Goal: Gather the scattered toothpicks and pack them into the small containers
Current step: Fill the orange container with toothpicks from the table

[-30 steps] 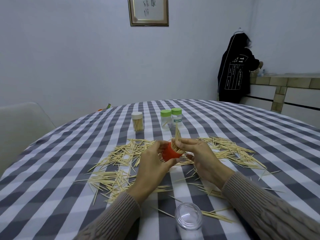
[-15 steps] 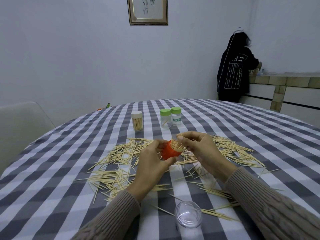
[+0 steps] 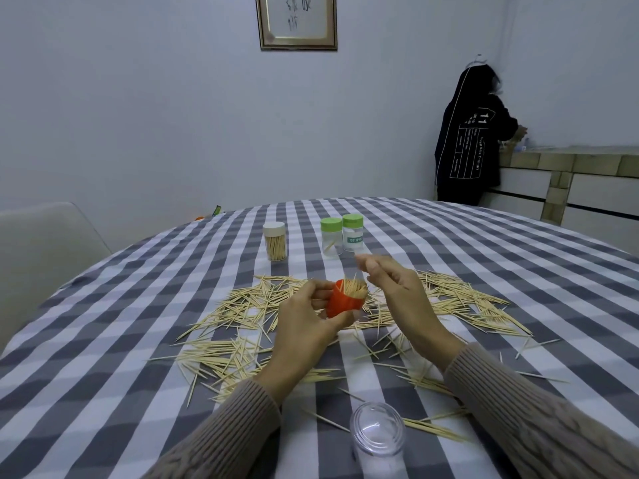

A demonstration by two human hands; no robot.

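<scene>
Head view. Right hand (image 3: 397,292) up and clear of the orange cup (image 3: 344,304) now, fingers loosely spread, grip slack and holding nothing as far as visible. A second ago pinching a bundle upright over the cup; half a second ago pressing it down at the rim. Bundle now standing inside, tips poking above the rim. Left hand (image 3: 307,326) wrapped round the cup, grip closed on its side, cup tilted a little and lifted off the table (image 3: 103,357).

Meaning for the task: one more batch packed, cup looking close to full, plenty left to gather. Loose toothpicks (image 3: 242,305) fanned across the checked cloth on both sides of the hands and nearer the body.

Further back on the table: a white-lidded jar (image 3: 275,240) already full of sticks, two green-lidded jars (image 3: 341,235) touching each other, nearly empty. Clear open jar (image 3: 377,431) at the near edge.

Around the room: pale wall, framed picture (image 3: 298,20), pale chair (image 3: 45,250) on the left, a person in a dark jacket (image 3: 472,140) at a counter in the far corner.
</scene>
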